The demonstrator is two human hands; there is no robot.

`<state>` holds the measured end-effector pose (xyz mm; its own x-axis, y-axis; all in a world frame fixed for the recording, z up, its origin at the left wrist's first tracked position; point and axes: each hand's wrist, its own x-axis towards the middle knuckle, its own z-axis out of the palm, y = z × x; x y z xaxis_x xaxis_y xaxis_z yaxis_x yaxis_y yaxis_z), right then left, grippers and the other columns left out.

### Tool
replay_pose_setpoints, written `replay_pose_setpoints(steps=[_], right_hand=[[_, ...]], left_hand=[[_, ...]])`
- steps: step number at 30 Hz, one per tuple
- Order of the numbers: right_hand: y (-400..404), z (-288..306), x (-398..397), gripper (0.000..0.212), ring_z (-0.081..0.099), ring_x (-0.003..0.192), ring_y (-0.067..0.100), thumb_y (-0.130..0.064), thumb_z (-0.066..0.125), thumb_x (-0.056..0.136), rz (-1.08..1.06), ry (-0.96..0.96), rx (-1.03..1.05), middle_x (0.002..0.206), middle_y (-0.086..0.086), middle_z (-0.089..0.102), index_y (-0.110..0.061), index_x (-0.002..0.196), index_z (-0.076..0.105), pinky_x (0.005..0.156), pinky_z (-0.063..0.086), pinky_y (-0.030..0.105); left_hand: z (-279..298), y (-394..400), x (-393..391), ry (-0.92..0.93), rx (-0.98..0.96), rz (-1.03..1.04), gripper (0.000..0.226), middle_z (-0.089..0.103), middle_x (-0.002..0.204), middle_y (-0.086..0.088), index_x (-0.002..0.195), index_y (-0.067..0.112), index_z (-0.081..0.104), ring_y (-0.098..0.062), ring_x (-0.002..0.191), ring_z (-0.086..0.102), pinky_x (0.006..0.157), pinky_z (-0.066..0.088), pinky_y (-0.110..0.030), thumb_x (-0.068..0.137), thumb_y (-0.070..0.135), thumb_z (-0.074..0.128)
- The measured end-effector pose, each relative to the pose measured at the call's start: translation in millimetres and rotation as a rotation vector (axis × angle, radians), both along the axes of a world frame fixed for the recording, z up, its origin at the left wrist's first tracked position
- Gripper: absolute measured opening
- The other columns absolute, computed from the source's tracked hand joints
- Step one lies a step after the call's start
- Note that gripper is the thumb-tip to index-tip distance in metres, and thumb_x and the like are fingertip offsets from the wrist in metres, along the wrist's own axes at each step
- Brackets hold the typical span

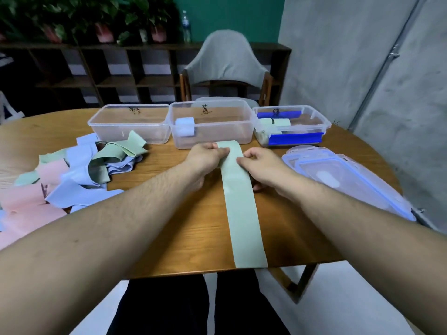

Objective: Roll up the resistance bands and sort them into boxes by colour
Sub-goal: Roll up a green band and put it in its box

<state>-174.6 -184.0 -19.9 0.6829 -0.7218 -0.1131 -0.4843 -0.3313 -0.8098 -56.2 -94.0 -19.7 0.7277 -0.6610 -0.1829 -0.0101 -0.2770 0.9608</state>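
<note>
- At mid-table, the left hand [207, 158] lies on the left edge of the green band [239, 201], fingers curled and pinching that edge near the band's far end
- Opposite it, the right hand [260, 163] pinches the band's right edge between thumb and curled fingers, so the strip runs between the two hands
- From the hands the band lies flat on the table [183, 238], stretching straight back to the near edge, where its end sits at the rim; its far end reaches just short of the middle box [210, 124]
- Just beyond the hands stand three clear boxes in a row, touching or nearly so
- Middle box holds one rolled blue band [185, 126] at its front left corner
- Right box [291, 125], with blue clips, holds rolled green bands [278, 122]
- Left box [130, 123] shows no bands inside
- Right of the right hand, clear lids [346, 180] with blue rims lie stacked near the table's edge
- Left of the left hand, well apart from it, a loose pile [72, 175] of green, blue and pink bands sprawls to the table's left side
- Behind the boxes stands a grey chair [226, 61], with a dark shelf [108, 71], potted plants and a bottle [185, 26] further back
</note>
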Motion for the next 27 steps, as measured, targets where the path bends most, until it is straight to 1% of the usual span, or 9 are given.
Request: replay_pose_setpoints(steps=[5, 7, 9, 12, 15, 18, 22, 24, 27], right_hand=[[-20.5, -9.0, 19.6, 0.018, 0.058, 0.055, 0.010, -0.034, 0.055, 0.100, 0.003, 0.060, 0.015, 0.074, 0.002, 0.063, -0.018, 0.102, 0.064, 0.049, 0.056, 0.027], [-27.9, -12.1, 26.0, 0.019, 0.055, 0.048, 0.007, -0.031, 0.056, 0.100, -0.003, 0.060, 0.033, 0.069, 0.002, 0.060, -0.015, 0.105, 0.064, 0.042, 0.052, 0.022], [-34.2, -14.5, 30.9, 0.020, 0.055, 0.046, 0.007, -0.031, 0.059, 0.098, -0.006, 0.057, 0.045, 0.070, 0.002, 0.061, -0.014, 0.107, 0.065, 0.041, 0.052, 0.022], [-40.0, -16.8, 32.3, 0.021, 0.054, 0.045, 0.007, -0.031, 0.064, 0.095, -0.005, 0.059, 0.048, 0.073, 0.003, 0.060, -0.017, 0.110, 0.065, 0.042, 0.053, 0.024], [-41.4, -18.0, 28.4, 0.030, 0.053, 0.049, 0.008, -0.029, 0.066, 0.094, 0.018, 0.062, 0.060, 0.077, 0.003, 0.060, -0.017, 0.121, 0.065, 0.045, 0.055, 0.024], [-38.2, -15.8, 20.3, 0.037, 0.053, 0.054, 0.009, -0.029, 0.066, 0.093, 0.031, 0.106, 0.076, 0.081, 0.005, 0.059, -0.020, 0.129, 0.062, 0.047, 0.057, 0.027], [-28.1, -13.6, 6.2, 0.052, 0.056, 0.060, 0.010, -0.026, 0.066, 0.094, 0.084, 0.142, 0.093, 0.083, 0.004, 0.059, -0.019, 0.144, 0.050, 0.050, 0.058, 0.028], [-21.1, -13.8, -1.3, 0.053, 0.057, 0.063, 0.011, -0.023, 0.066, 0.094, 0.125, 0.132, 0.095, 0.085, 0.002, 0.059, -0.020, 0.144, 0.049, 0.053, 0.059, 0.029], [-11.6, -15.7, -14.6, 0.044, 0.057, 0.062, 0.011, -0.021, 0.065, 0.094, 0.161, 0.096, 0.091, 0.084, 0.000, 0.056, -0.019, 0.138, 0.056, 0.054, 0.059, 0.029]], left_hand=[[-17.1, -23.3, 21.4, -0.059, 0.065, -0.042, 0.011, 0.057, 0.065, 0.000, 0.087, 0.017, 0.062, -0.011, 0.049, 0.047, 0.039, 0.038, -0.019, 0.096, 0.023, 0.063], [-19.7, -30.2, 24.6, -0.069, 0.038, -0.036, 0.005, 0.058, 0.067, 0.001, 0.100, 0.015, 0.065, -0.009, 0.048, 0.051, 0.039, 0.041, -0.018, 0.096, 0.017, 0.062], [-22.5, -35.2, 27.5, -0.107, 0.023, -0.040, 0.018, 0.059, 0.067, 0.001, 0.115, 0.015, 0.063, -0.005, 0.041, 0.052, 0.039, 0.042, -0.017, 0.097, 0.013, 0.059], [-23.9, -38.4, 28.7, -0.162, 0.034, -0.062, 0.025, 0.060, 0.069, 0.001, 0.119, 0.025, 0.056, -0.004, 0.038, 0.050, 0.039, 0.042, -0.016, 0.097, 0.013, 0.058], [-26.2, -39.4, 28.4, -0.213, 0.033, -0.083, 0.033, 0.061, 0.074, 0.005, 0.128, 0.017, 0.059, -0.004, 0.046, 0.052, 0.043, 0.045, -0.015, 0.096, 0.010, 0.057], [-28.0, -36.2, 27.0, -0.202, 0.045, -0.087, 0.027, 0.062, 0.073, 0.005, 0.121, 0.015, 0.065, 0.000, 0.044, 0.050, 0.045, 0.043, -0.013, 0.096, 0.008, 0.055], [-30.2, -25.8, 24.2, -0.156, 0.071, -0.069, 0.036, 0.067, 0.097, -0.004, 0.132, 0.008, 0.057, -0.012, 0.066, 0.056, 0.063, 0.050, -0.023, 0.095, 0.011, 0.059], [-33.0, -17.4, 20.5, -0.155, 0.056, -0.070, 0.050, 0.063, 0.098, 0.001, 0.143, 0.011, 0.046, -0.009, 0.066, 0.057, 0.057, 0.049, -0.016, 0.095, 0.012, 0.060], [-37.8, -1.6, 13.7, -0.223, 0.044, -0.091, 0.041, 0.060, 0.088, 0.002, 0.134, 0.017, 0.055, -0.007, 0.059, 0.054, 0.055, 0.045, -0.016, 0.094, 0.013, 0.061]])
